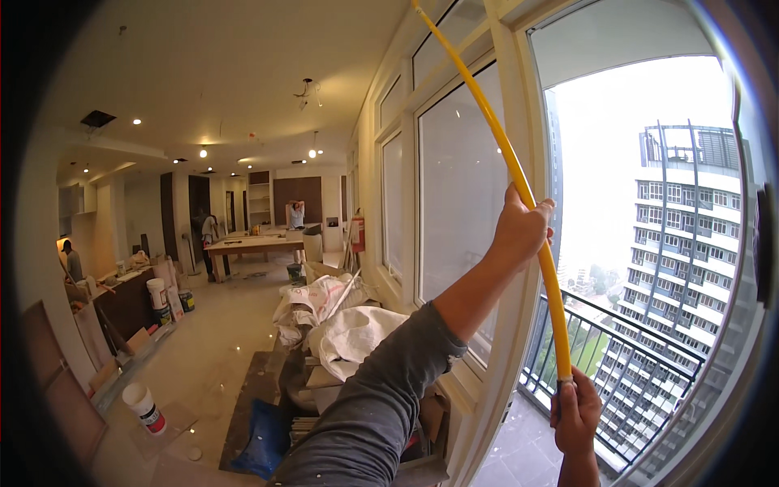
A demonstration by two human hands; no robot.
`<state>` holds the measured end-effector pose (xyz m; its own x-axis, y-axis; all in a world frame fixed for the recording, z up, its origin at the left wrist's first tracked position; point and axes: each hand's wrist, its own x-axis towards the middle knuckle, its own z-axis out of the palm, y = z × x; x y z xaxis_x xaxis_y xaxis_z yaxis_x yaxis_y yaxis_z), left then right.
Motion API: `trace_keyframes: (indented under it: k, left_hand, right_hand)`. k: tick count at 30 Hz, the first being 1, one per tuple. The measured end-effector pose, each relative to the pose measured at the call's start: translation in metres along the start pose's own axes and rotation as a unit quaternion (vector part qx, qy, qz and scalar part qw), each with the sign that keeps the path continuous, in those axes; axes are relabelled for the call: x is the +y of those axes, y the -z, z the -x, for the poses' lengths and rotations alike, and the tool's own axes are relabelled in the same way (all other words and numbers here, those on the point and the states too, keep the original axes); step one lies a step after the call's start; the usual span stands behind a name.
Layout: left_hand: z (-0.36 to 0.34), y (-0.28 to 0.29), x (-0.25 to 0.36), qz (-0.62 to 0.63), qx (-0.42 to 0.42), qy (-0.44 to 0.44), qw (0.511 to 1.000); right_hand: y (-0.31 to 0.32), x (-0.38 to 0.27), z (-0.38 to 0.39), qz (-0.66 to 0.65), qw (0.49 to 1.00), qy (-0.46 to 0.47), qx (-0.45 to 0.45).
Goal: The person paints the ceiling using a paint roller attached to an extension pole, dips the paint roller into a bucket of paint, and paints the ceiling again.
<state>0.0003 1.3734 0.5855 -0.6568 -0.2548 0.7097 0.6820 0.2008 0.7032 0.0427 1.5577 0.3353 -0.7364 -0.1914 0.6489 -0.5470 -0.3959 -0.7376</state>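
Wrapped around a yellow pole (505, 146), the left hand (523, 227) holds it higher while the right hand (577, 410) clasps its lower end.

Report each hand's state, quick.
Left hand: closed around the long, slender yellow pole.
Right hand: closed around the same pole, near its lower end.
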Motion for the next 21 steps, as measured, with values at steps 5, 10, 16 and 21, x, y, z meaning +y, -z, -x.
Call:
trace_keyframes:
  k: [5, 10, 16, 21]
  left_hand:
    - [-0.047, 0.050, -0.028, 0.014, 0.015, -0.001, 1.000]
    - [-0.120, 0.108, -0.067, 0.041, 0.010, -0.011, 0.999]
    - [-0.195, 0.162, -0.104, 0.057, 0.012, -0.021, 0.998]
    - [-0.234, 0.200, -0.126, 0.063, 0.028, -0.020, 0.997]
  right_hand:
    - [-0.051, 0.024, -0.056, 0.006, 1.000, 0.006, -0.026]
    - [-0.101, 0.051, -0.119, 0.015, 0.999, 0.010, -0.036]
    - [-0.150, 0.083, -0.186, 0.054, 0.998, 0.024, -0.028]
    - [-0.185, 0.098, -0.225, 0.094, 0.995, 0.013, -0.024]
